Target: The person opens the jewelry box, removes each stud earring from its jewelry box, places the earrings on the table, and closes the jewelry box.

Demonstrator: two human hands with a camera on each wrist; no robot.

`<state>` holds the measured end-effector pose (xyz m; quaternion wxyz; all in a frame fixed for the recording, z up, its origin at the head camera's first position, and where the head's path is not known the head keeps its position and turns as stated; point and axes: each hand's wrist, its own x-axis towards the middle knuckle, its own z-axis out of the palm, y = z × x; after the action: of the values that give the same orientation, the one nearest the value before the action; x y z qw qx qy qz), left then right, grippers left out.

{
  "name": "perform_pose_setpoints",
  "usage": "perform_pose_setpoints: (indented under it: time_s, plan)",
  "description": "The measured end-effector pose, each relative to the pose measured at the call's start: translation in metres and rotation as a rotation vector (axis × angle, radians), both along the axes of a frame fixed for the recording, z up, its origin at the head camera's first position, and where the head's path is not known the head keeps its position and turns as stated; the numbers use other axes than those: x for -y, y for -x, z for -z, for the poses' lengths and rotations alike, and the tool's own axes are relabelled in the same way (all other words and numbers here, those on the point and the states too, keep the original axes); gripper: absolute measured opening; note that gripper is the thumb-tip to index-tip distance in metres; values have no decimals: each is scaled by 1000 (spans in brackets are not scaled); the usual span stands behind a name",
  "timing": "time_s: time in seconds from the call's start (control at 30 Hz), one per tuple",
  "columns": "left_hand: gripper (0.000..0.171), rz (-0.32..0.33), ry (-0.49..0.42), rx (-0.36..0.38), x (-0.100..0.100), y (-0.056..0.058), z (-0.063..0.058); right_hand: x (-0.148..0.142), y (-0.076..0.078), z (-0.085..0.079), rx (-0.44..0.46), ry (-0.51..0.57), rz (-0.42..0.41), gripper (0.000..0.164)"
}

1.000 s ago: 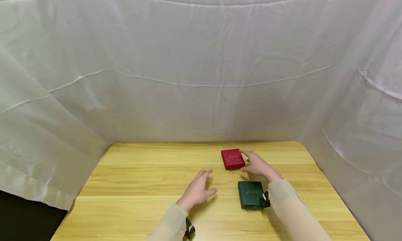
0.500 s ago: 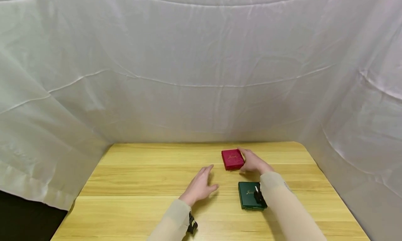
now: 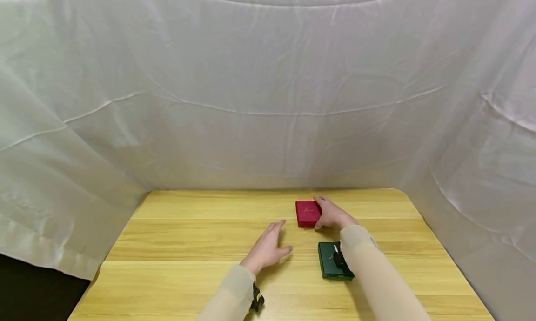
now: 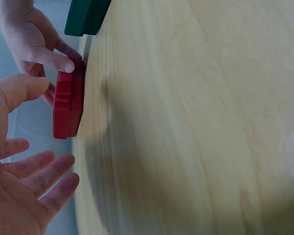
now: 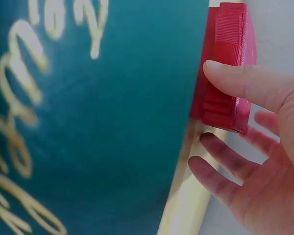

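Observation:
A red jewelry box (image 3: 307, 214) with gold lettering lies toward the far side of the table. My right hand (image 3: 332, 215) grips it by its right end, thumb on the near side over a ribbon bow (image 5: 228, 63), the index finger reaching along the far side. Lower down, a green jewelry box (image 3: 328, 265) lies partly hidden under my right wrist; its gold script fills much of the right wrist view. My left hand (image 3: 267, 249) hovers left of both boxes, thumb and fingers spread, holding nothing. In the left wrist view, its fingers (image 4: 49, 178) are apart from the red box.
The pale wooden table (image 3: 180, 246) extends to the left of my hands. A grey-white cloth (image 3: 268, 102) hangs behind it and along both sides. A dark area (image 3: 33, 288) shows at the lower left.
My right hand has moved left and closed in on the red box, which has turned slightly. The right wrist now covers more of the green box. My left hand has shifted slightly forward.

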<state>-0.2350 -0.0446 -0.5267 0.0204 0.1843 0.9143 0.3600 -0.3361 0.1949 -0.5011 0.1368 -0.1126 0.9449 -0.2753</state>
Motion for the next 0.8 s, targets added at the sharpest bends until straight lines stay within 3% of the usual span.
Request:
perform_pose_setpoints:
  time_s: [0.27, 0.53, 0.8]
  plan:
    - [80, -1, -8, 13, -1, 1, 1, 1, -4, 1, -12, 0, 8, 94]
    - [81, 8, -14, 19, 0, 6, 1, 15, -11, 2, -45, 5, -56, 90]
    - [86, -17, -93, 58, 4, 10, 0, 41, -23, 0, -88, 33, -135, 93]
